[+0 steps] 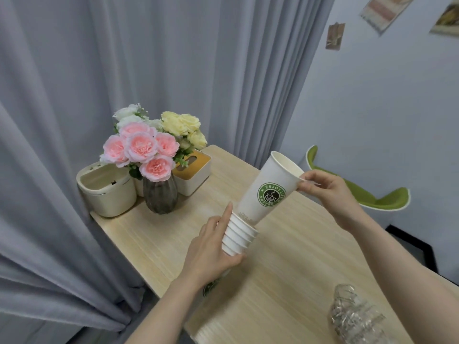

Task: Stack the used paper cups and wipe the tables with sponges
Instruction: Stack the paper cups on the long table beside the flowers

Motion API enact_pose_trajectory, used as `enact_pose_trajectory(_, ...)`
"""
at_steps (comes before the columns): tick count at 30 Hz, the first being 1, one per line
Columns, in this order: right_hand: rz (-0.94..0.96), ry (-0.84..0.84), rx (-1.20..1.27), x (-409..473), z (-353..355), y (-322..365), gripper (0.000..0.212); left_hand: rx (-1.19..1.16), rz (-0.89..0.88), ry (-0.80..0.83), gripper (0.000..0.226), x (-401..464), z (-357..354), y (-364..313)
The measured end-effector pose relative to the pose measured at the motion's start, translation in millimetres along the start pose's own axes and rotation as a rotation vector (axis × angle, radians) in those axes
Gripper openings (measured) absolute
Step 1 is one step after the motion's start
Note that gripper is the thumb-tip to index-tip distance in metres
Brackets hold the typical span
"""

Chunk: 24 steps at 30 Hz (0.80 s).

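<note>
Paper cup: your right hand pinches its rim, tilting it into the stack your left hand grasps to steady it.

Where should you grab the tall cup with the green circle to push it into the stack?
Take the tall cup at its open rim, from the upper right, as the right hand does now. It leans with its narrow bottom already in the stack of cups, which the left hand holds, so only the top end is free to pinch and push down along the tilt.
</note>
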State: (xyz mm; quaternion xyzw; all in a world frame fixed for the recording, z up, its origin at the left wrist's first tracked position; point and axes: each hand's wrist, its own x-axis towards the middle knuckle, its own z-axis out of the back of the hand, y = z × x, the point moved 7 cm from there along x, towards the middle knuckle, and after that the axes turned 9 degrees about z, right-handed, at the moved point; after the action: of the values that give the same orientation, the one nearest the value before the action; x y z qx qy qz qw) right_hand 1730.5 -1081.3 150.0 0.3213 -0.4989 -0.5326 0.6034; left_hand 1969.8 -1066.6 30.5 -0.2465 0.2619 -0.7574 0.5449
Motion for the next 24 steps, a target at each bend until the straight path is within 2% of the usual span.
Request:
enact_pose_trajectory(6,0.0,0.156,-0.069,-13,-1,12,0.006,-0.043,-0.071,-0.008,0.112,2,-6,-23)
enact_pose_trajectory(12,-0.032,0.255,-0.062,-32,-26,2,0.011,-0.301,-0.065,-0.019,0.115,7,-5,-49)
enact_pose_trajectory(17,-0.023,0.176,-0.033,-52,-41,-20,0.012,-0.523,0.012,0.111,0.112,8,-18,-42)
enact_pose_trajectory(20,-0.024,0.153,-0.008,-65,-51,-36,0.037,-0.571,0.03,0.15,0.105,2,-22,-32)
enact_pose_trajectory(24,-0.05,0.162,0.097,-79,-68,-50,0.071,-0.657,0.068,0.123,0.094,0,-10,-31)
